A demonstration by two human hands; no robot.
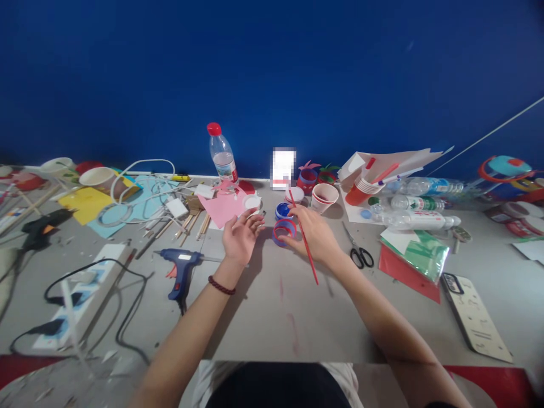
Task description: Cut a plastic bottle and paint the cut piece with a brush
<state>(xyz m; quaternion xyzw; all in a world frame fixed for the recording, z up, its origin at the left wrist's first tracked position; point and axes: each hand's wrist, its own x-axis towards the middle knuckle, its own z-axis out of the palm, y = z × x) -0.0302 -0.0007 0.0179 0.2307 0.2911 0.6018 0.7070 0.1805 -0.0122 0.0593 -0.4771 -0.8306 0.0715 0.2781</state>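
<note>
My left hand (243,237) is raised palm up over the table, its fingers loosely curled and apart, with nothing in it. A slender red paintbrush (308,256) slants across my right hand (317,233), which is closed on it. The thumb of that hand reaches the side of a small blue-and-red ring-shaped cup piece (279,242); whether it grips the piece is unclear. Just behind the ring sits an open jar of blue paint (281,212), close to my right fingertips. A white-topped jar (293,196) and stacked paper cups (325,196) stand behind my right hand.
Left of me lie a blue glue gun (182,266), a power strip (80,297) with cords, and pink paper (225,205). A red-capped bottle (222,156) stands behind. To the right are scissors (360,256), plastic bottles (419,219), coloured sheets (410,272) and a phone (478,317).
</note>
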